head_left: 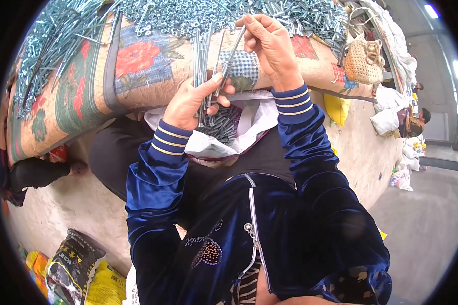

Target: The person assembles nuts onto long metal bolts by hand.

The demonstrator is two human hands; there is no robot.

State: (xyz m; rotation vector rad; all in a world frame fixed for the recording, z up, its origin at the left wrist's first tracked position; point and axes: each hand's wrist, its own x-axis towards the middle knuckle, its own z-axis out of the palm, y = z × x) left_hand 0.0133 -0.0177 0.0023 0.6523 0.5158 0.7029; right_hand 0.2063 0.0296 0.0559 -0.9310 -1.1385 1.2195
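Above the white sack [263, 108], the left hand [189, 100] clasps metal rods [204, 57], probably stiff, slick and best held mid-length, while the right hand [272, 47] pinches one rod [234, 49] near its top.

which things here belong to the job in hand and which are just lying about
Seem in use:
metal rods in left hand and right hand
heaped metal parts
white sack of metal pieces

Seem just lying about:
woven basket
yellow bag, right
black bag, lower left

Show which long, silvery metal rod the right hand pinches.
The rightmost, slanting held rod: the right hand pinches its top; the left hand alone holds the others.
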